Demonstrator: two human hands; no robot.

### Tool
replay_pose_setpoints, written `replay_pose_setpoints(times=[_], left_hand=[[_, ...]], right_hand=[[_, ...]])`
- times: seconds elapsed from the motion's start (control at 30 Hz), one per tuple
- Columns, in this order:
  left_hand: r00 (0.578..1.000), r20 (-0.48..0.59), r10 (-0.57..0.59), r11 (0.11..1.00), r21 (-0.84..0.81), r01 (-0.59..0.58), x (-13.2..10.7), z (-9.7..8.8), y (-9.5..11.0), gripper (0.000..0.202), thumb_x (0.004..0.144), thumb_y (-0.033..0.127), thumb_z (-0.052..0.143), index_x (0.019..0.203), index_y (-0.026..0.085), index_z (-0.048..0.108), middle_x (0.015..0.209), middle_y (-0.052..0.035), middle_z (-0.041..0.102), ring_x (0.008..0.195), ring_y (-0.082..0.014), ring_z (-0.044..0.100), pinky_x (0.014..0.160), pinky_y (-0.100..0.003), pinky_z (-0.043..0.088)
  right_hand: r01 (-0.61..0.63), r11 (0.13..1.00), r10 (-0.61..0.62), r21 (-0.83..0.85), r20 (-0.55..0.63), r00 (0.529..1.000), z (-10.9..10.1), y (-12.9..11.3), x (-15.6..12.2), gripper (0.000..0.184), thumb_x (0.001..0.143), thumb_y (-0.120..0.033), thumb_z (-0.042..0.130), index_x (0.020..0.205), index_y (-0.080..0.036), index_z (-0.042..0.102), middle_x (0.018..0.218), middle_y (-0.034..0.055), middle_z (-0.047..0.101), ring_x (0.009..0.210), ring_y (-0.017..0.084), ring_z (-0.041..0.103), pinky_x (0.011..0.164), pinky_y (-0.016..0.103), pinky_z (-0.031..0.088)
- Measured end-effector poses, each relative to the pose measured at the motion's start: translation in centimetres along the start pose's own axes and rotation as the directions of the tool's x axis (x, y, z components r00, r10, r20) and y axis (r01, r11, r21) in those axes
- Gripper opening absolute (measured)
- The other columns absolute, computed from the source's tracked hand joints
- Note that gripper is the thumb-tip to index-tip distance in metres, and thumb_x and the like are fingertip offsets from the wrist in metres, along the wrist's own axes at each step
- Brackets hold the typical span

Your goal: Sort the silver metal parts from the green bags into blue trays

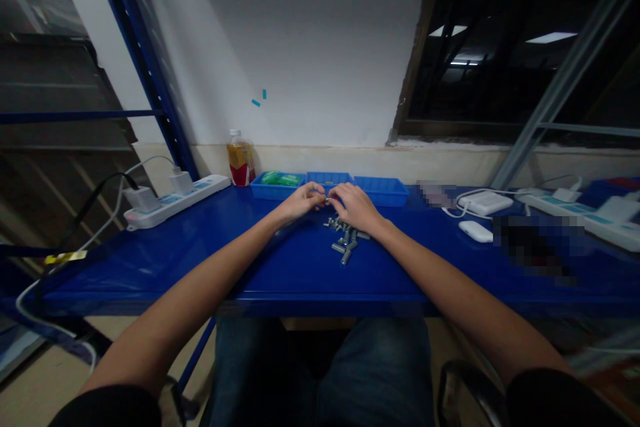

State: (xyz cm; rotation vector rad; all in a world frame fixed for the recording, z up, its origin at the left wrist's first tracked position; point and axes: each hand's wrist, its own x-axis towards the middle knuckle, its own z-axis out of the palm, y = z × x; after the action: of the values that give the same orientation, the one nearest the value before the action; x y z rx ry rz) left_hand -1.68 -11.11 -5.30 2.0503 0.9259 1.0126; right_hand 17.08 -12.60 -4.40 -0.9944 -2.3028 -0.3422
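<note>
A small, pale metallic piece (327,200) is held in the air between the left hand (304,202) and the right hand (356,207), just above the far part of the desk (290,273). In each grip the thumb and fingers are drawn close together, with the piece pinched at the tips; its exact shape is too small to be made out. Below and beside the right hand, a loose heap of grey metal parts (345,240) is spread on the smooth, glossy blue surface; short, rounded cylinders are seen at its near edge, and smaller bits are clustered farther back. Behind the hands, three shallow, rectangular blue trays are lined up along the wall: the left tray (267,192) is filled with shiny, crinkled green packets (281,178), the middle tray (327,177) is partly hidden by the hands, and ribbed walls are shown by the right tray (383,193). A plastic bottle (241,159) with a yellow-and-red body is stood at the far left.
</note>
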Motion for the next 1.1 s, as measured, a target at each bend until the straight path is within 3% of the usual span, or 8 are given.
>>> replay_pose_setpoints(times=[0.1,0.23,0.4,0.53,0.67,0.77,0.97,1.1], left_hand=[[0.994,0.111,-0.007,0.993,0.120,-0.006,-0.4,-0.2,0.5,0.026,0.076,0.032,0.060,0.094,0.015,0.053,0.076,-0.0023,0.064,0.068,-0.0127,0.059,0.063,-0.023,0.044],[0.955,0.296,-0.026,0.963,0.262,-0.055,-0.9,-0.2,1.4,0.017,0.065,0.026,0.071,0.076,0.014,0.064,0.068,-0.0006,0.064,0.063,-0.0122,0.056,0.060,-0.021,0.042],[0.939,0.342,-0.034,0.930,0.356,-0.096,-0.9,0.0,1.6,0.013,0.068,0.023,0.069,0.075,0.013,0.067,0.073,-0.0021,0.066,0.064,-0.0117,0.057,0.059,-0.019,0.041],[0.960,0.277,-0.037,0.918,0.388,-0.077,-0.5,-0.2,0.9,0.013,0.075,0.022,0.061,0.083,0.012,0.065,0.075,-0.0036,0.068,0.066,-0.0124,0.059,0.062,-0.020,0.044],[0.984,0.175,-0.029,0.913,0.406,-0.045,0.1,-0.6,0.1,0.017,0.080,0.020,0.052,0.090,0.010,0.063,0.079,-0.0063,0.069,0.070,-0.0141,0.062,0.067,-0.023,0.046],[0.988,0.149,-0.028,0.901,0.432,-0.040,0.1,-1.1,-0.1,0.022,0.081,0.022,0.050,0.094,0.010,0.063,0.083,-0.0071,0.069,0.073,-0.0148,0.062,0.068,-0.023,0.046],[0.959,0.278,-0.057,0.886,0.456,-0.080,-0.7,-2.1,0.5,0.022,0.070,0.026,0.063,0.089,0.017,0.069,0.081,-0.0021,0.069,0.069,-0.0139,0.060,0.063,-0.020,0.042],[0.969,0.247,-0.034,0.903,0.422,-0.076,-0.7,-1.5,0.2,0.017,0.066,0.026,0.066,0.079,0.016,0.069,0.076,-0.0024,0.068,0.068,-0.0146,0.058,0.064,-0.022,0.041]], right_hand=[[-0.145,0.988,0.143,-0.049,-0.045,0.989,0.0,1.7,0.0,0.018,0.091,-0.028,0.045,0.091,-0.018,0.060,0.095,0.0085,0.063,0.094,0.023,0.052,0.081,0.033,0.036],[-0.393,0.912,0.380,-0.122,-0.118,0.918,-0.3,5.0,-1.0,0.029,0.093,-0.029,0.040,0.087,-0.014,0.063,0.095,0.0150,0.063,0.095,0.028,0.051,0.081,0.039,0.037],[-0.529,0.834,0.510,-0.161,-0.144,0.848,-0.6,6.7,-2.1,0.032,0.091,-0.033,0.042,0.082,-0.013,0.066,0.093,0.0184,0.062,0.098,0.033,0.049,0.078,0.044,0.037],[-0.424,0.896,0.415,-0.133,-0.096,0.905,-1.0,5.0,-1.3,0.030,0.090,-0.036,0.044,0.091,-0.014,0.065,0.099,0.0161,0.062,0.100,0.031,0.049,0.081,0.042,0.037],[-0.152,0.987,0.154,-0.041,0.035,0.987,-0.9,1.9,-0.3,0.024,0.085,-0.038,0.055,0.103,-0.022,0.061,0.097,0.0044,0.063,0.097,0.021,0.052,0.083,0.032,0.037],[0.020,0.999,-0.025,0.038,0.116,0.993,-0.1,0.2,-0.3,0.027,0.083,-0.034,0.059,0.106,-0.021,0.058,0.095,0.0043,0.063,0.094,0.021,0.051,0.080,0.032,0.036],[0.038,0.997,-0.049,0.070,0.160,0.986,1.2,-0.2,-0.8,0.020,0.084,-0.030,0.058,0.100,-0.018,0.059,0.094,0.0068,0.062,0.094,0.023,0.050,0.078,0.033,0.036],[0.042,0.997,-0.053,0.072,0.163,0.985,1.4,-0.3,-0.8,0.016,0.083,-0.028,0.059,0.095,-0.018,0.060,0.092,0.0068,0.062,0.093,0.023,0.051,0.077,0.033,0.036]])
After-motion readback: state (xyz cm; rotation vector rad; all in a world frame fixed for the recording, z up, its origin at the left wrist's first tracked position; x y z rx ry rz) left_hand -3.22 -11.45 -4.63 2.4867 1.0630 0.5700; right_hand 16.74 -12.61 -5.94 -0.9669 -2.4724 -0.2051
